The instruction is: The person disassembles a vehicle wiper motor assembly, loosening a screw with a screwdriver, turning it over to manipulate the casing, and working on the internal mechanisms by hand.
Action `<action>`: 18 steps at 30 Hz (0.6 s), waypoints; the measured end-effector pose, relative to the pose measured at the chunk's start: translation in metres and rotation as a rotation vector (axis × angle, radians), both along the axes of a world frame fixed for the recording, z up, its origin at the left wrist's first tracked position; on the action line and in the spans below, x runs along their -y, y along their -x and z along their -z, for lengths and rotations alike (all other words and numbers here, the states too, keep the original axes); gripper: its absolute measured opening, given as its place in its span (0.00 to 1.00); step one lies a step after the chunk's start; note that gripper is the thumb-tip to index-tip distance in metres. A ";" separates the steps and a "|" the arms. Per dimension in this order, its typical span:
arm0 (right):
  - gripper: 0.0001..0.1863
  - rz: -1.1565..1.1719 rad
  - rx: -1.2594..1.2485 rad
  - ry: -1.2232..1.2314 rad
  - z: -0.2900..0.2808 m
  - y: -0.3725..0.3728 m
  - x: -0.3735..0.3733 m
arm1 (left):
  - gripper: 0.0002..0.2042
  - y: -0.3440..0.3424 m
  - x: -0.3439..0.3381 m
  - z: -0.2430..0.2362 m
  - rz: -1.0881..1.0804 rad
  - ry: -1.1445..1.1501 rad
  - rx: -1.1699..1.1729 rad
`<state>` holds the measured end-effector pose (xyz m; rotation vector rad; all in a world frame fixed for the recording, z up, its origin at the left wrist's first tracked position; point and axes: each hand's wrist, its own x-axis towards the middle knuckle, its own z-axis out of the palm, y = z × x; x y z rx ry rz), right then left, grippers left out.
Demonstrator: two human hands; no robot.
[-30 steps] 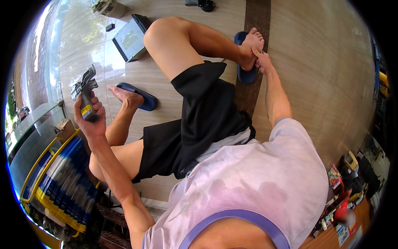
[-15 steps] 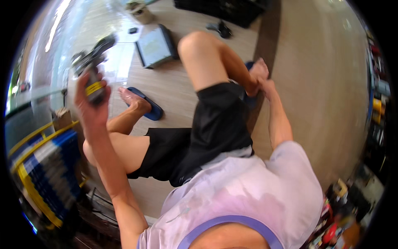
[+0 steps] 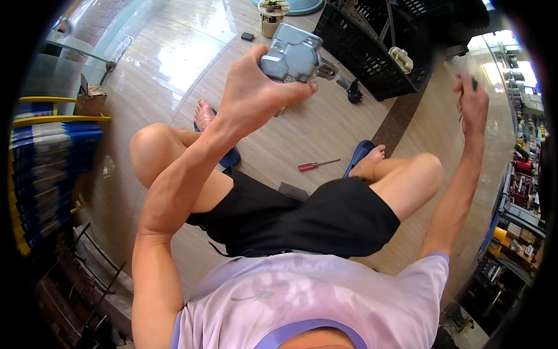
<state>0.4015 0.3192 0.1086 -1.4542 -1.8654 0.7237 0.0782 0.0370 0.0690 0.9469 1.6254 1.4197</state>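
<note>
My left hand (image 3: 250, 96) is raised over the floor, closed around a grey metal tool housing (image 3: 292, 52) with rounded corners. A short shaft (image 3: 328, 70) sticks out of its right side, and the lower part is hidden by my palm and fingers. Far to the right, my right hand (image 3: 475, 107) is held up with its fingers closed on a thin tool (image 3: 475, 85) with a dark green end; its exact kind is hard to make out. A red-handled screwdriver (image 3: 318, 165) lies on the floor between my feet.
A black plastic crate (image 3: 363, 64) with parts stands ahead, a black tool part (image 3: 352, 91) beside it. Beyond my left hand are a small bucket (image 3: 271, 23) and a small black block (image 3: 247, 36). Blue packages (image 3: 46, 168) fill a yellow rack at left; stocked shelves (image 3: 523, 192) line the right.
My left hand has moved right and turned the tool, so its grey housing faces me. My right hand has left my foot and swung out right, holding the thin tool. My right knee has shifted right.
</note>
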 end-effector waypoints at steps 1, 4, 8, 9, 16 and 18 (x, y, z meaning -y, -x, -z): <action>0.23 -0.099 -0.029 -0.027 -0.014 0.020 0.001 | 0.25 0.000 -0.002 0.000 -0.009 0.053 -0.178; 0.27 -0.267 -0.110 -0.129 -0.031 0.082 0.035 | 0.29 0.003 -0.005 0.013 -0.007 -0.004 -0.295; 0.26 -0.446 -0.090 -0.105 -0.028 0.112 0.090 | 0.32 -0.001 0.000 0.014 0.072 0.192 -0.263; 0.28 -0.508 -0.014 -0.147 -0.023 0.113 0.099 | 0.32 -0.004 0.002 0.017 0.065 0.216 -0.252; 0.35 -0.454 -0.352 0.163 0.028 0.091 0.116 | 0.31 -0.027 -0.007 0.051 0.226 0.456 -0.193; 0.35 -0.439 -0.358 0.187 0.038 0.091 0.125 | 0.30 -0.034 -0.003 0.063 0.216 0.444 -0.261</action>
